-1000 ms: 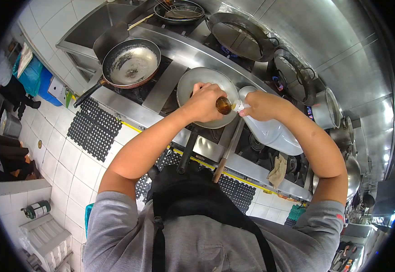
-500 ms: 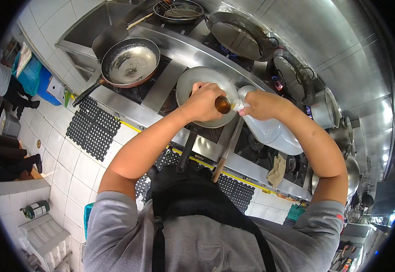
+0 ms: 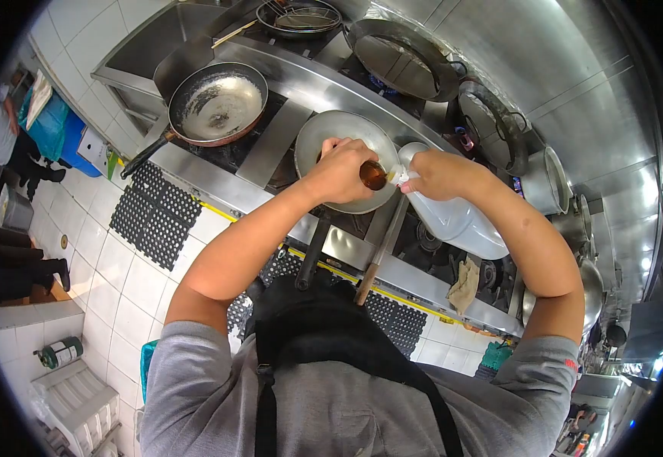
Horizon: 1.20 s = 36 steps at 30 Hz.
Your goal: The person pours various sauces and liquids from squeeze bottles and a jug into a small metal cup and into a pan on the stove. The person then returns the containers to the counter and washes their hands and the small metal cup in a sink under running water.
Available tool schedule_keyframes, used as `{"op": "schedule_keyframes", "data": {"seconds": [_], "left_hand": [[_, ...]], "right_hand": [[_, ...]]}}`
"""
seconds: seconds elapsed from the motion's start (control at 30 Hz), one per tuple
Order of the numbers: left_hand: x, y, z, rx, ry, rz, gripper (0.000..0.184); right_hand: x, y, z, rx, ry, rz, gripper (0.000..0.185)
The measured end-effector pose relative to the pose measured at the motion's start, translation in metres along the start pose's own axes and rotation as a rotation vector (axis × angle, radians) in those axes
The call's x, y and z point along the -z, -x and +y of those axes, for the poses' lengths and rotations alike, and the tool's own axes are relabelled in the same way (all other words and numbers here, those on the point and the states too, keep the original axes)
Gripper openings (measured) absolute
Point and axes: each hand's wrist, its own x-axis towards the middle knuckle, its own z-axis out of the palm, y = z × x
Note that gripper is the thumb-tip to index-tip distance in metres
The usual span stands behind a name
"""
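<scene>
Above a grey frying pan [image 3: 320,137], my left hand [image 3: 340,174] is closed around a small round cup [image 3: 372,176] with something amber-brown in it. My right hand [image 3: 439,175] grips a whitish translucent plastic jug [image 3: 464,228] near its neck. The jug lies tilted, its mouth end pointing at the cup with a small gap. Whether liquid is flowing cannot be made out. A utensil with a wooden handle [image 3: 367,282] rests beside the pan, its far end partly hidden.
To the left, a dark frying pan [image 3: 225,103] with whitish residue sits on the stove. Large pans [image 3: 400,65] and pots [image 3: 548,183] line the back and right. A beige cloth [image 3: 464,286] hangs near the front edge. Other people's legs [image 3: 30,278] show far left.
Both hands, the cup and the jug hold nearly the same position. The amber area in the cup looks slightly lighter. At far left, a person's arm has shifted a little.
</scene>
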Motion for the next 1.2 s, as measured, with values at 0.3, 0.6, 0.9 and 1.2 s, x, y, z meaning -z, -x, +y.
{"op": "schedule_keyframes", "data": {"seconds": [0.3,0.6,0.9,1.2], "left_hand": [[-0.001,0.001,-0.001,0.020,0.006,-0.021,0.061],[-0.004,0.003,-0.006,0.066,0.015,-0.032,0.064],[-0.007,0.004,-0.020,0.103,-0.066,-0.067,0.063],[-0.009,-0.011,-0.043,-0.065,-0.531,-0.140,0.039]], "right_hand": [[0.004,0.003,-0.008,-0.030,0.002,-0.023,0.052],[-0.005,-0.001,-0.001,-0.011,-0.014,-0.009,0.052],[-0.012,-0.003,0.008,-0.021,-0.283,0.097,0.045],[-0.024,0.006,0.013,0.048,-0.289,0.175,0.044]]}}
